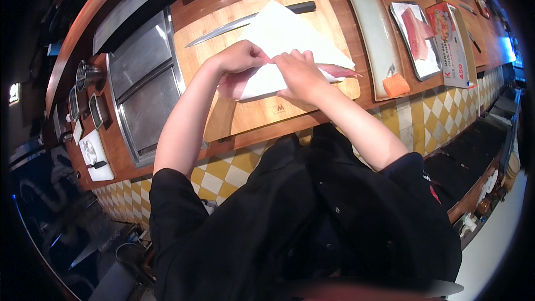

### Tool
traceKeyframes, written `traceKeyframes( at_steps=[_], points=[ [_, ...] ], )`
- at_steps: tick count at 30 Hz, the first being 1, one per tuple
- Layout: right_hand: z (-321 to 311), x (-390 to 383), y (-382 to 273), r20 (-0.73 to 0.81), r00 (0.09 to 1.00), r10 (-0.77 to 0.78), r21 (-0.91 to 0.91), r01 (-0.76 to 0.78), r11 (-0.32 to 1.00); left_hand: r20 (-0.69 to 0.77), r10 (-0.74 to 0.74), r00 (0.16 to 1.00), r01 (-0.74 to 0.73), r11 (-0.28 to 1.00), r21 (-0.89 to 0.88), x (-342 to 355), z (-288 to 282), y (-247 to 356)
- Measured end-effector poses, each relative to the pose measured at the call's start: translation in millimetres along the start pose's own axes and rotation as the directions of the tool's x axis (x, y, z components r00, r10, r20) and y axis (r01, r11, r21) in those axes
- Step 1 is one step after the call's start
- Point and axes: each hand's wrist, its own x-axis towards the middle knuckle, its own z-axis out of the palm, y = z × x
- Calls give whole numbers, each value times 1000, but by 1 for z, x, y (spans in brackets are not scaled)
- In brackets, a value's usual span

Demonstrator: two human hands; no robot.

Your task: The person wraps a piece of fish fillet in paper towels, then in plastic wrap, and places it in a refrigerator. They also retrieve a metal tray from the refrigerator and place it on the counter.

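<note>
My left hand (242, 54) pinches at the white paper (278, 30) on the wooden cutting board (200, 64). Just to its right, my right hand (295, 75) grips the folded paper, fingers curled over it. The paper is partly wrapped over a long piece of pink fish (228, 85), which shows at both ends beyond it. A long knife (214, 32) with a dark handle lies behind my hands, partly covered by the paper.
At right are a long ceramic plate (362, 19) with salmon (395, 85), a tray of pink fish (415, 39) and a printed box (454, 61). At left are steel lids (139, 81), metal containers (89, 72) and a small white board (103, 170).
</note>
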Motion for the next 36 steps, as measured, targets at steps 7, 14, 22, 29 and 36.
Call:
traceKeyframes(
  at_steps=[7,14,22,29,36],
  points=[
    [3,-5,0,-28,996,-85,-83,82,993,75,29,997,-28,999,-18,-8,3,-4],
    [3,1,8,50,995,-90,-94,94,991,164,-26,986,35,998,-54,-2,2,-9],
    [-13,4,0,267,960,-85,-84,111,990,255,-9,967,-5,999,53,-12,15,-15],
    [-6,-6,3,122,978,-170,-124,185,975,42,125,991,-130,983,128,-24,27,-20],
    [-15,11,-1,294,955,-34,-152,82,985,-68,165,984,-154,979,135,-42,43,-8]
  ],
)
